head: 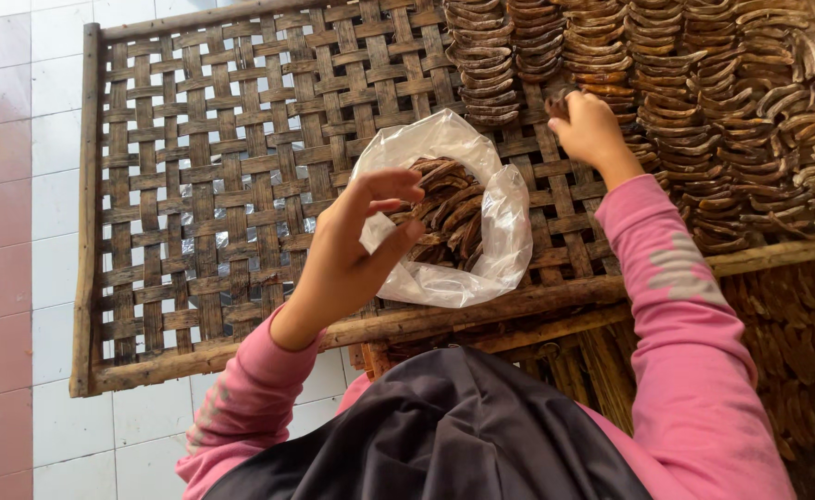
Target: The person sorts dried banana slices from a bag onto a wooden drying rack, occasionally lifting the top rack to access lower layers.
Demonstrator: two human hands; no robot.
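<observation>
My left hand (352,245) pinches the near rim of a clear plastic bag (509,218) and holds it open on a woven bamboo tray (231,148). Inside the bag lie several curved brown dried slices (449,208). My right hand (585,125) reaches farther out to the rows of the same brown slices (703,102) laid on the tray's right half, with its fingers closed around a few at the row's end. Both arms wear pink sleeves.
The tray's wooden frame (88,213) rests above a floor of white and pink tiles (9,185). A second tray with dark slices (796,343) lies lower at the right. Dark cloth (444,435) covers my lap at the bottom.
</observation>
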